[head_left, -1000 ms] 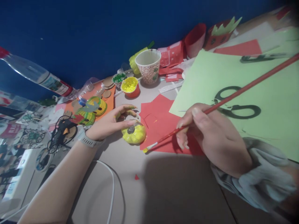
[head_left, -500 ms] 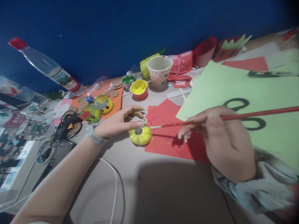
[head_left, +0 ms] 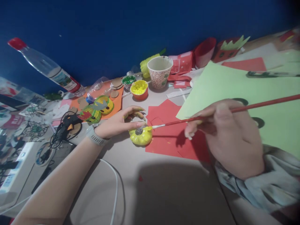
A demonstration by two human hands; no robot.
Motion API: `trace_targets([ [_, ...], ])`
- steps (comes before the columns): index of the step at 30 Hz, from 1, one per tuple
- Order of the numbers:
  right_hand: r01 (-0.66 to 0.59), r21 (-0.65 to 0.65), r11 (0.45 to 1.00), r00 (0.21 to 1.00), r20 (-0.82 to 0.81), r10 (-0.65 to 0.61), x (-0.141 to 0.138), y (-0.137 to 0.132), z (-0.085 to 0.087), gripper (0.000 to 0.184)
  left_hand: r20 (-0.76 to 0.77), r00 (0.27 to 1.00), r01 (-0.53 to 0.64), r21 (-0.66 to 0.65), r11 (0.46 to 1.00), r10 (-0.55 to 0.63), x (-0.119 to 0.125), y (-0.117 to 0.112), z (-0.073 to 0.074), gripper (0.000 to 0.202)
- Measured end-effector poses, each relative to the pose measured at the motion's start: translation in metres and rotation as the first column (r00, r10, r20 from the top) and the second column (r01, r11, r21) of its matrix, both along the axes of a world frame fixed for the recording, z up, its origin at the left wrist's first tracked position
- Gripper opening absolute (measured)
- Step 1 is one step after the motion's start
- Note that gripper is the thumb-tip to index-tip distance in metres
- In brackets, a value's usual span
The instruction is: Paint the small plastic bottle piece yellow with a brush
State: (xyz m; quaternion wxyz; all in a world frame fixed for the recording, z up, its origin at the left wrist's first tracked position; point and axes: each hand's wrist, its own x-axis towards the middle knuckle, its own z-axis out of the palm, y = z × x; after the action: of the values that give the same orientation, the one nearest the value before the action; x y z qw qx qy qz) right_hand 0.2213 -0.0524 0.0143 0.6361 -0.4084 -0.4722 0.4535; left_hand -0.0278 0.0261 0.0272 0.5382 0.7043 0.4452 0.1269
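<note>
Dark-blue, flat, upright wall (head_left: 105, 28), marked by one pale speck (head_left: 60, 35), backs a smooth grey-beige tabletop (head_left: 93, 193). Broad, soft-edged shadow (head_left: 168, 190) darkens its near portion.

Kinda dim and hazy, light seems to come from above. Big soft shadow toward the table's (head_left: 93, 190) near edge, thinner one under the paintbrush (head_left: 178, 122). Glossy glints on the yellow pumpkin (head_left: 141, 138). Far-left clutter's smeary; top-right corner's dark.
</note>
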Motion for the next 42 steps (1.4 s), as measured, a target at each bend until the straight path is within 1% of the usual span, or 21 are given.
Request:
trace_targets([
  [2,-0.043,-0.068,0.997,0.998,0.033,0.046,0.000,0.002,-0.001,0.021,-0.015,1.000,-0.003,0.006,1.000,0.003,0.000,0.000,0.000,0.051],
  [4,-0.014,-0.128,0.992,0.996,0.085,0.025,0.001,0.003,-0.003,0.023,-0.023,1.000,-0.006,0.009,1.000,0.006,0.000,0.000,0.001,0.051],
  [5,0.008,-0.137,0.991,0.996,0.089,0.004,0.002,0.004,-0.004,0.024,-0.028,1.000,-0.004,0.009,1.000,0.004,0.000,0.000,0.001,0.051],
  [7,0.020,-0.124,0.992,0.999,0.041,-0.015,0.004,0.005,-0.005,0.023,-0.039,0.999,-0.006,0.011,1.000,0.006,0.001,0.000,0.002,0.051],
  [8,0.006,-0.115,0.993,1.000,0.000,-0.006,0.005,0.005,-0.006,0.023,-0.043,0.999,-0.010,0.009,1.000,0.010,0.001,0.000,0.002,0.051],
  [10,-0.056,-0.115,0.992,0.997,-0.058,0.050,0.005,0.006,-0.007,0.021,-0.051,0.999,-0.014,0.000,1.000,0.014,0.003,-0.001,0.003,0.052],
  [12,-0.097,-0.138,0.986,0.995,-0.051,0.090,0.005,0.005,-0.008,0.021,-0.052,0.999,-0.014,-0.003,1.000,0.014,0.004,-0.001,0.004,0.052],
  [16,-0.045,-0.137,0.990,0.999,0.007,0.047,0.006,0.006,-0.010,0.022,-0.067,0.998,-0.017,0.008,1.000,0.018,0.004,0.000,0.004,0.052],
  [20,-0.083,-0.137,0.987,0.992,-0.101,0.070,0.007,0.006,-0.011,0.020,-0.059,0.998,-0.016,-0.003,1.000,0.016,0.002,0.001,0.003,0.049],
  [22,-0.103,-0.177,0.979,0.992,-0.095,0.087,0.008,0.007,-0.011,0.020,-0.051,0.999,-0.013,-0.006,1.000,0.013,0.000,0.001,0.002,0.047],
  [25,-0.074,-0.220,0.973,0.997,-0.012,0.073,0.008,0.008,-0.012,0.021,-0.044,0.999,-0.010,-0.002,1.000,0.010,0.000,0.001,0.000,0.046],
  [26,-0.057,-0.211,0.976,0.998,-0.009,0.056,0.008,0.008,-0.012,0.021,-0.043,0.999,-0.011,0.001,1.000,0.011,0.000,0.001,0.000,0.046],
  [28,-0.044,-0.177,0.983,0.998,-0.058,0.035,0.009,0.008,-0.013,0.020,-0.050,0.999,-0.015,0.009,1.000,0.015,0.001,0.001,0.000,0.046],
  [30,-0.075,-0.157,0.985,0.992,-0.117,0.057,0.009,0.009,-0.013,0.019,-0.065,0.998,-0.018,0.014,1.000,0.018,0.001,0.001,0.000,0.048],
  [31,-0.100,-0.165,0.981,0.989,-0.121,0.080,0.009,0.010,-0.013,0.020,-0.070,0.997,-0.019,0.015,1.000,0.020,0.001,0.001,0.001,0.048],
  [34,-0.142,-0.205,0.968,0.990,-0.051,0.134,0.009,0.011,-0.015,0.022,-0.061,0.998,-0.015,0.013,1.000,0.015,0.001,0.001,0.001,0.047],
  [36,-0.116,-0.212,0.970,0.993,-0.042,0.110,0.009,0.012,-0.015,0.023,-0.057,0.998,-0.016,0.018,1.000,0.017,0.002,0.000,0.001,0.045],
  [38,-0.099,-0.205,0.974,0.992,-0.099,0.080,0.009,0.012,-0.014,0.023,-0.065,0.998,-0.022,0.023,0.999,0.023,0.003,0.000,0.002,0.044],
  [40,-0.129,-0.223,0.966,0.984,-0.147,0.098,0.009,0.011,-0.014,0.022,-0.078,0.997,-0.028,0.026,0.999,0.030,0.004,-0.001,0.003,0.044],
  [42,-0.157,-0.251,0.955,0.984,-0.125,0.128,0.009,0.011,-0.014,0.022,-0.087,0.996,-0.029,0.027,0.999,0.031,0.005,-0.001,0.003,0.046],
])
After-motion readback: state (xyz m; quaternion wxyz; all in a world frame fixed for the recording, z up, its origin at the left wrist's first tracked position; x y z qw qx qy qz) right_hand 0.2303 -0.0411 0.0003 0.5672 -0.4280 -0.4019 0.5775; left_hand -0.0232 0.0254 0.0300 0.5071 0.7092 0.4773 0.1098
